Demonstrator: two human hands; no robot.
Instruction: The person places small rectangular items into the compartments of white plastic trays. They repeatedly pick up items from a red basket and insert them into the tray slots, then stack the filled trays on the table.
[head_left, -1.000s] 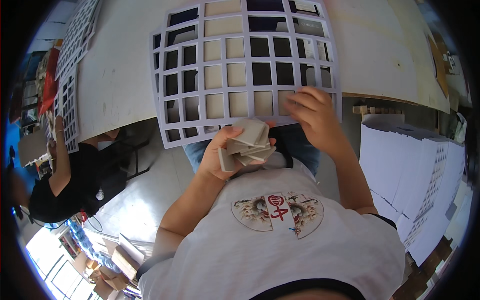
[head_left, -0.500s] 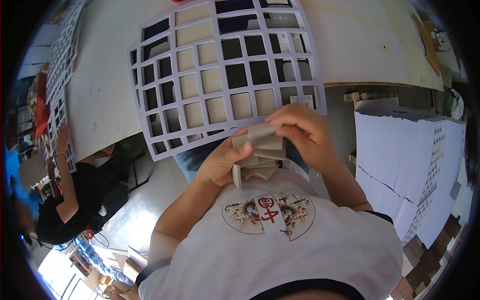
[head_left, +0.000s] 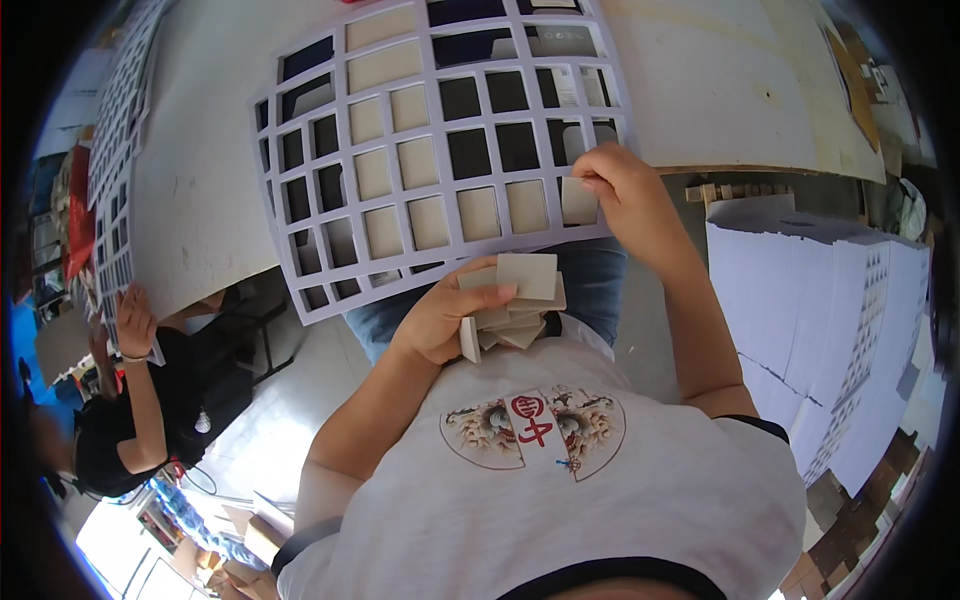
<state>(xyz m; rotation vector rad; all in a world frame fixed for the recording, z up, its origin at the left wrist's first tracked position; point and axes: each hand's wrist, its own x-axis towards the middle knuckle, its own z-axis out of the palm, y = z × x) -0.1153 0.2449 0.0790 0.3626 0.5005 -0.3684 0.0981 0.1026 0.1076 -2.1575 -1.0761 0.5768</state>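
Observation:
My left hand (head_left: 437, 318) is closed around a loose, fanned stack of beige rectangular cards (head_left: 527, 277), held in front of my shirt. Between the fingers of my right hand (head_left: 625, 190) is a single beige card (head_left: 578, 203), placed at a window in the near right part of a white grid frame (head_left: 455, 187). Whether that card is fully inside the window I cannot tell. Several neighbouring windows in the near row hold similar beige pieces (head_left: 477, 213). Other windows show dark pieces (head_left: 467, 151) or dark printed boxes beneath.
The frame lies on a pale table (head_left: 720, 90) and overhangs its near edge. At the right stands a tall stack of white sheets (head_left: 780, 300) beside a wooden pallet piece. On the left, a person in black (head_left: 150, 400) has a hand on another white grid frame (head_left: 118, 190).
My right hand has moved from the stack up and right to the frame, carrying one card. My left hand stays with the stack. The other person's hand has moved down slightly.

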